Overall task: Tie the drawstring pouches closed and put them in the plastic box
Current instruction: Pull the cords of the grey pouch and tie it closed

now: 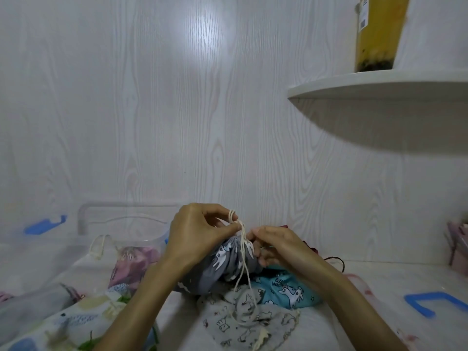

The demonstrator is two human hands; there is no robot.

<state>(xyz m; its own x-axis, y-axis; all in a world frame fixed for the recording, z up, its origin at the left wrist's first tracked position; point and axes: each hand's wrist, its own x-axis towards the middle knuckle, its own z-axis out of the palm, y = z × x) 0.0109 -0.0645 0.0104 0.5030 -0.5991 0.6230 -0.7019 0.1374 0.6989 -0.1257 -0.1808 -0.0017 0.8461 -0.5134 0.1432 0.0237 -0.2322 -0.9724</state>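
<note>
A dark grey pouch with white unicorn print [228, 262] is held up in front of me, its neck gathered. My left hand [197, 231] pinches its cream drawstring [243, 252], which is looped round a fingertip and hangs down in strands. My right hand [274, 245] grips the pouch's gathered neck from the right. Below lie a turquoise unicorn pouch [288, 290] and a light grey printed pouch [250, 323]. The clear plastic box [126, 224] stands behind on the left, with a pink pouch [131, 264] and a cream cord loop at its front.
A clear lid with a blue clip [44, 225] leans at the far left, and another blue clip [428, 304] shows at the right. A white corner shelf [379, 87] with a yellow container hangs upper right. Printed plastic packs lie at bottom left.
</note>
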